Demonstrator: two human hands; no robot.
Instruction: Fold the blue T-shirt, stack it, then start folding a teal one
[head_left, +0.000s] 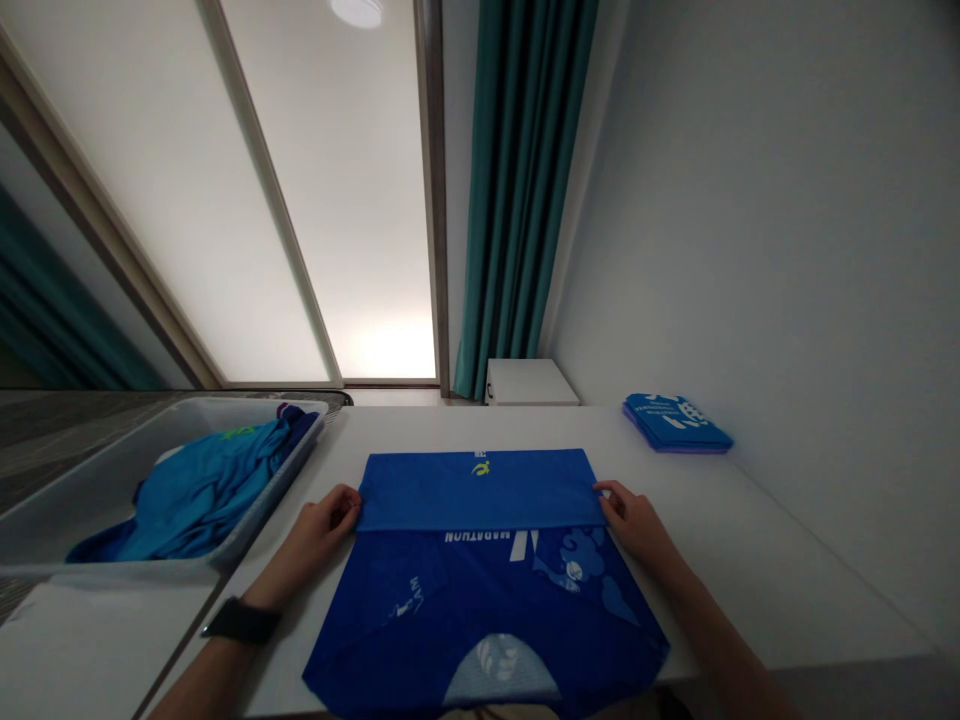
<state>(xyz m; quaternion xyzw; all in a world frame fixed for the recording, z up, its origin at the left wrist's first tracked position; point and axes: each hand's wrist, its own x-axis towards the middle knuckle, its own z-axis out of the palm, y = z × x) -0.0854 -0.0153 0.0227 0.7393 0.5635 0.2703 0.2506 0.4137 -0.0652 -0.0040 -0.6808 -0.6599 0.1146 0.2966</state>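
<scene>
A blue sports shirt [480,590] with white "MARATHON" lettering lies flat on the white table [750,540], its far part folded back toward me into a band. My left hand [330,515] pinches the left end of that folded band. My right hand [626,515] pinches the right end. Both hands rest on the table at the fold's corners. A black watch sits on my left wrist.
A grey bin [90,490] at the left holds crumpled blue and teal garments [202,490]. A stack of folded blue shirts [675,422] lies at the table's far right by the wall. A small white cabinet [532,382] and teal curtain [517,200] stand behind.
</scene>
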